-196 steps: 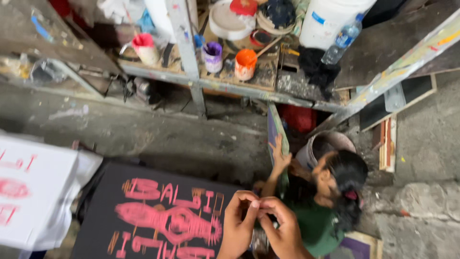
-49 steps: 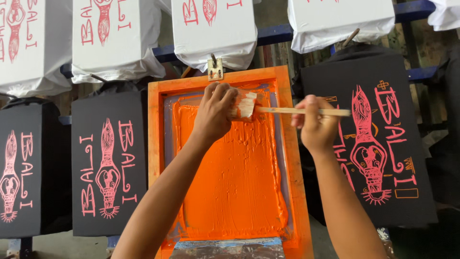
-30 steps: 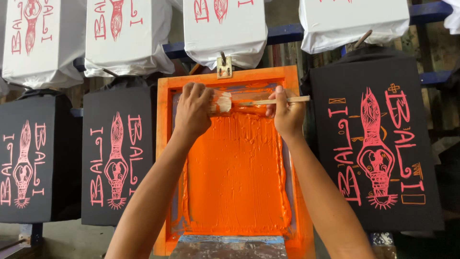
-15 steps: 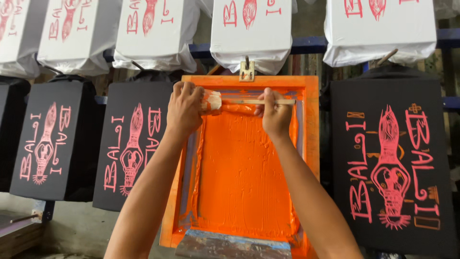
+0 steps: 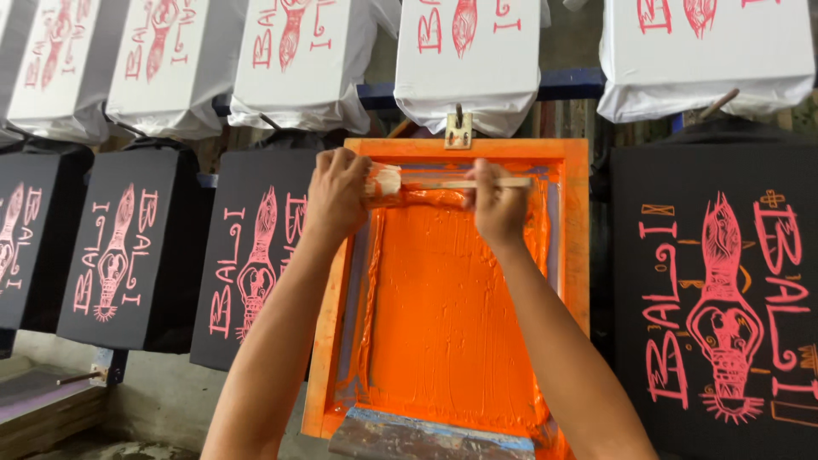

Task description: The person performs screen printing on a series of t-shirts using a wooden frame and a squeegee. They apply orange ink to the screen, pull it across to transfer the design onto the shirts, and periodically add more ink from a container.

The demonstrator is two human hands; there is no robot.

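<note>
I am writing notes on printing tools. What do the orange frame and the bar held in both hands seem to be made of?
The orange frame looks like wood, painted or ink-coated: flat square rails, matte surface, with a small metal clamp at its top. The bar seems to be pale bare wood, smeared with orange ink. The left hand and the right hand grip it; its blade is hidden.
</note>
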